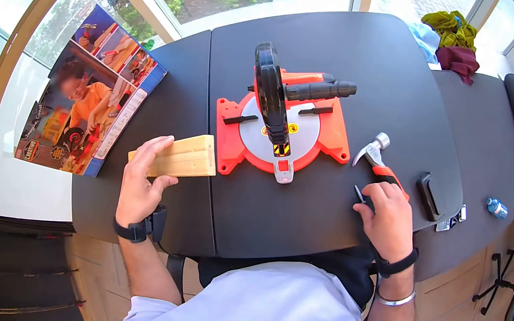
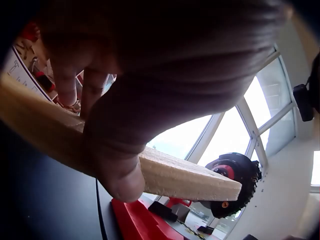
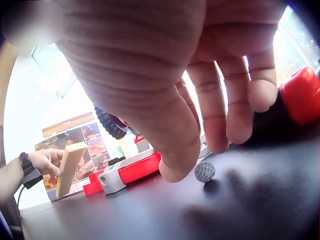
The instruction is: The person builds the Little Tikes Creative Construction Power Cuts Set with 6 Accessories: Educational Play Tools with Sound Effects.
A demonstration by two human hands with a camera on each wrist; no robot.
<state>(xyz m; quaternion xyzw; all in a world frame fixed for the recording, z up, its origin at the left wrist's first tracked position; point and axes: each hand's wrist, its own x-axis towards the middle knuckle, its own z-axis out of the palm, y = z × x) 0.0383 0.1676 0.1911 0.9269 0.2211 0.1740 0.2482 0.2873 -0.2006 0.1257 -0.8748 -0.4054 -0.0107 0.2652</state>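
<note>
My left hand (image 1: 145,178) grips a pale wooden block (image 1: 185,157) by its near end, thumb along one side and fingers along the other. In the left wrist view the block (image 2: 185,176) is tilted, with the table below it. My right hand (image 1: 389,215) hovers low over the table with its fingers bent and apart. Just off its thumb and fingertips lies a small dark grey screw (image 1: 359,194); the right wrist view shows its round head (image 3: 205,172). Beyond the right hand is a claw hammer (image 1: 375,155) with an orange and black handle, partly hidden by the fingers.
A red toy miter saw (image 1: 281,123) stands mid-table. At the left is a large picture box (image 1: 89,96), with a tan curved strip (image 1: 24,44) beside it. A black case (image 1: 429,196) lies by the right edge; a small bottle (image 1: 497,208) and clothes (image 1: 453,40) are farther right.
</note>
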